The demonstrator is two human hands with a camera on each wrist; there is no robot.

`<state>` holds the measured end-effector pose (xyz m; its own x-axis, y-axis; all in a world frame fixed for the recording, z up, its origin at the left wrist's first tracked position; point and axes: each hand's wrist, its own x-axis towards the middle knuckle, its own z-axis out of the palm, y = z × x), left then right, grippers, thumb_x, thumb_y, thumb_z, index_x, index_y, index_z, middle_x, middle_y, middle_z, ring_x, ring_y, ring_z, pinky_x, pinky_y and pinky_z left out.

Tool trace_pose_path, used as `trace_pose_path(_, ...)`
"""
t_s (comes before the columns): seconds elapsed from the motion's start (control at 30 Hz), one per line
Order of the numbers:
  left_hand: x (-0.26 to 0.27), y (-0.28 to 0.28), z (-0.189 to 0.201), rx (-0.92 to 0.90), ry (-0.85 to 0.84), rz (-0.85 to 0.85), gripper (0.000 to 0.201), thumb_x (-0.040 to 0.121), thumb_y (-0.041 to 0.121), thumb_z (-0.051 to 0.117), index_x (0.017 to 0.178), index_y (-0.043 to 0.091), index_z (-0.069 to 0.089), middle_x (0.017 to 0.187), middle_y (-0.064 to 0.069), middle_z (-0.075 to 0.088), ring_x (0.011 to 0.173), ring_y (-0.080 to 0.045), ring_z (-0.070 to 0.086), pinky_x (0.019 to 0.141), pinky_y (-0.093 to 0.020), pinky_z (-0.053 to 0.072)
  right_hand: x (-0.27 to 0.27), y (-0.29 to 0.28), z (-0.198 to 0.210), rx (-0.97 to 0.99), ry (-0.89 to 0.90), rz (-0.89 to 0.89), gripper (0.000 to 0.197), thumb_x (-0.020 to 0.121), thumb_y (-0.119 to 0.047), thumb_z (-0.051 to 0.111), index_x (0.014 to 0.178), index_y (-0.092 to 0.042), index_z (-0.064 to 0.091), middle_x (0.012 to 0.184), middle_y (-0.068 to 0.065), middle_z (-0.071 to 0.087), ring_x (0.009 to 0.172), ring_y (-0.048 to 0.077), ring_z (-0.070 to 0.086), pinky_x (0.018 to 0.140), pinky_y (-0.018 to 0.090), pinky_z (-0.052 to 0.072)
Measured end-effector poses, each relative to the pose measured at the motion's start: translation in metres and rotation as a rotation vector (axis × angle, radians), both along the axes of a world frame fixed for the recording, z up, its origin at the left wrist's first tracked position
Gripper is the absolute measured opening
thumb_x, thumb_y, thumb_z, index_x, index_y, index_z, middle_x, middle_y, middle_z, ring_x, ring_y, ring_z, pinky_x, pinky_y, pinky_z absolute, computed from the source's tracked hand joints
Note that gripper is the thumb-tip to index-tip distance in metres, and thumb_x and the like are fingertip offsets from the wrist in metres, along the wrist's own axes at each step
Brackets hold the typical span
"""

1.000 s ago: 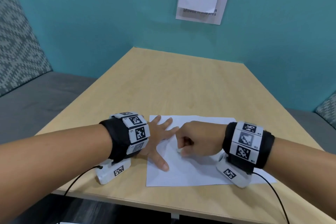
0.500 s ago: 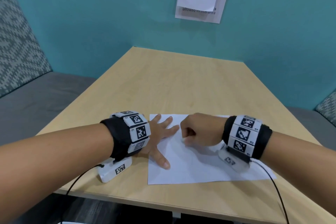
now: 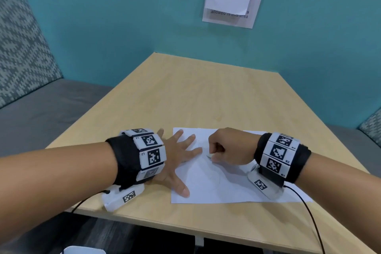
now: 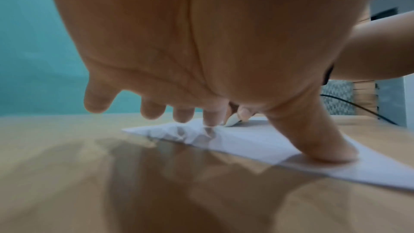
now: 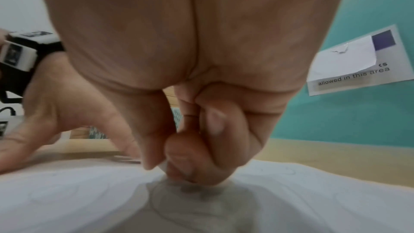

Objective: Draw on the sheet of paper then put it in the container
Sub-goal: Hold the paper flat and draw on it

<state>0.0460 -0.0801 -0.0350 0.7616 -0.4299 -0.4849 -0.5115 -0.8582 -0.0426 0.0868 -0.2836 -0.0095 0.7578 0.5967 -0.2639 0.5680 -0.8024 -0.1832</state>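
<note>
**A:** Start at the left of the sheet of paper point(image 3: 214, 183). What is there?

**B:** The left hand point(image 3: 175, 161) lies flat on the sheet's left edge, fingers point(image 4: 210, 118) straight and spread, thumb point(image 4: 322, 144) pressing near the sheet's near-left corner. It holds nothing. Its wrist carries a black band with white marker tiles point(image 3: 148, 154).

**A:** And the sheet itself?

**B:** It lies flat on the wooden counter point(image 3: 195, 99), close to the counter's near edge. Faint curved lines show on it near its middle.

**A:** Further right?

**B:** The right hand point(image 3: 228, 148) is curled into a fist over the sheet's upper middle, fingers point(image 5: 190, 162) pinching a small pale drawing tool point(image 4: 232, 121) whose tip touches the paper. What kind of tool it is I cannot tell.

**A:** Anything beyond the sheet?

**B:** A notice point(image 3: 233, 0) hangs on the teal wall behind the counter. No container shows plainly.
</note>
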Motion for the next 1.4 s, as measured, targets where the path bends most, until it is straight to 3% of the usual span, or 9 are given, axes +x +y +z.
trace_pose_path(0.2, -0.003, 0.007, -0.007, -0.048, 0.009, 0.001, 0.119, 0.069, 0.086, 0.057, 0.150, 0.048, -0.022, 0.162, 0.008, -0.029, 0.151, -0.028, -0.020, 0.114, -0.071, -0.002, -0.025, 0.011, 0.008, 0.055, 0.128, 0.089, 0.006, 0.086, -0.023, 0.064, 0.081, -0.023, 0.062, 0.067, -0.015, 0.056, 0.062, 0.003, 0.049, 0.065, 0.017, 0.039)
trace_pose_path(0.33, -0.003, 0.005, -0.004, -0.064, 0.019, -0.003, 0.114, 0.070, 0.081, 0.062, 0.150, 0.053, -0.014, 0.162, 0.005, -0.029, 0.151, -0.032, -0.020, 0.112, -0.073, -0.001, -0.048, 0.028, 0.005, 0.024, 0.167, 0.249, 0.014, 0.088, -0.015, 0.059, 0.086, -0.002, 0.063, 0.070, 0.007, 0.059, 0.061, 0.012, 0.043, 0.060, 0.022, 0.037)
trace_pose_path(0.47, -0.005, 0.004, -0.003, -0.049, 0.028, 0.013, 0.118, 0.071, 0.082, 0.061, 0.149, 0.051, -0.022, 0.161, 0.007, -0.030, 0.151, -0.029, -0.021, 0.114, -0.071, -0.001, -0.024, 0.021, 0.011, -0.025, 0.003, 0.100, 0.015, 0.088, -0.018, 0.058, 0.096, -0.007, 0.066, 0.085, 0.001, 0.063, 0.075, 0.015, 0.050, 0.069, 0.029, 0.041)
trace_pose_path(0.67, -0.002, 0.005, -0.004, -0.064, 0.026, -0.006, 0.113, 0.070, 0.082, 0.061, 0.148, 0.055, -0.015, 0.162, 0.006, -0.029, 0.151, -0.030, -0.021, 0.113, -0.073, -0.001, -0.035, 0.028, 0.008, -0.010, 0.089, 0.191, 0.005, 0.089, -0.020, 0.060, 0.084, -0.019, 0.058, 0.069, -0.017, 0.050, 0.063, 0.000, 0.046, 0.066, 0.021, 0.037)
trace_pose_path(0.77, -0.002, 0.003, -0.004, -0.052, 0.027, 0.015, 0.116, 0.071, 0.081, 0.061, 0.148, 0.053, -0.020, 0.161, 0.008, -0.030, 0.150, -0.029, -0.022, 0.114, -0.071, -0.001, -0.019, 0.023, 0.012, -0.007, 0.034, 0.100, 0.013, 0.088, -0.019, 0.060, 0.088, -0.008, 0.064, 0.072, -0.011, 0.054, 0.066, 0.009, 0.049, 0.070, 0.026, 0.040)
trace_pose_path(0.9, 0.000, 0.005, -0.004, -0.081, 0.038, -0.006, 0.101, 0.070, 0.080, 0.064, 0.147, 0.058, 0.002, 0.162, 0.006, -0.029, 0.150, -0.032, -0.021, 0.112, -0.073, -0.001, -0.050, 0.032, 0.002, 0.011, 0.164, 0.248, 0.016, 0.090, -0.019, 0.058, 0.087, -0.003, 0.061, 0.070, 0.003, 0.059, 0.061, 0.010, 0.046, 0.065, 0.029, 0.041)
trace_pose_path(1.17, 0.002, 0.005, -0.006, -0.068, 0.032, 0.009, 0.119, 0.070, 0.081, 0.062, 0.153, 0.047, -0.015, 0.162, 0.005, -0.029, 0.150, -0.033, -0.021, 0.113, -0.072, 0.000, -0.053, 0.026, 0.005, 0.008, 0.147, 0.239, 0.007, 0.090, -0.022, 0.059, 0.084, -0.021, 0.056, 0.068, -0.017, 0.050, 0.061, -0.002, 0.046, 0.061, 0.014, 0.035)
trace_pose_path(1.33, 0.002, 0.004, -0.007, -0.024, 0.028, 0.019, 0.123, 0.069, 0.084, 0.059, 0.152, 0.044, -0.023, 0.161, 0.008, -0.031, 0.150, -0.029, -0.022, 0.114, -0.071, 0.001, -0.033, 0.015, 0.012, -0.003, 0.067, 0.121, 0.022, 0.086, -0.022, 0.059, 0.088, -0.001, 0.065, 0.081, 0.013, 0.067, 0.073, 0.028, 0.058, 0.069, 0.036, 0.048)
trace_pose_path(1.4, 0.002, 0.004, -0.006, -0.030, 0.030, 0.026, 0.123, 0.069, 0.084, 0.059, 0.152, 0.044, -0.023, 0.160, 0.009, -0.031, 0.150, -0.029, -0.022, 0.114, -0.071, 0.000, -0.038, 0.014, 0.010, -0.020, 0.072, 0.134, 0.023, 0.086, -0.022, 0.059, 0.091, -0.001, 0.064, 0.081, 0.014, 0.066, 0.072, 0.027, 0.057, 0.068, 0.034, 0.047)
